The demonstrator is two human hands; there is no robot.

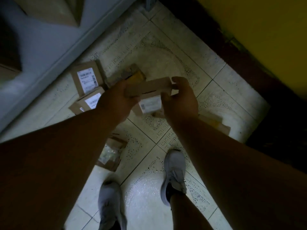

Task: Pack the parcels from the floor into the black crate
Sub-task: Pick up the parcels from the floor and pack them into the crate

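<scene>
Both hands hold a small brown cardboard parcel (149, 87) up over the tiled floor. My left hand (114, 100) grips its left end and my right hand (180, 97) its right end. Under it lies another parcel with a white label (149, 105). Two labelled brown parcels lie at the left, the farther one (86, 78) beside the nearer one (88, 102). A parcel with yellow tape (136, 74) lies behind my hands. A flat brown parcel (217, 125) peeks out right of my right forearm, and a torn parcel (111, 153) lies near my feet. No black crate is in view.
A grey-blue shelf frame (54, 47) with cardboard boxes runs along the left. A dark skirting and yellow wall (265, 30) close off the right. My two grey shoes, the left (111, 203) and the right (174, 175), stand on the pale patterned tiles (166, 55).
</scene>
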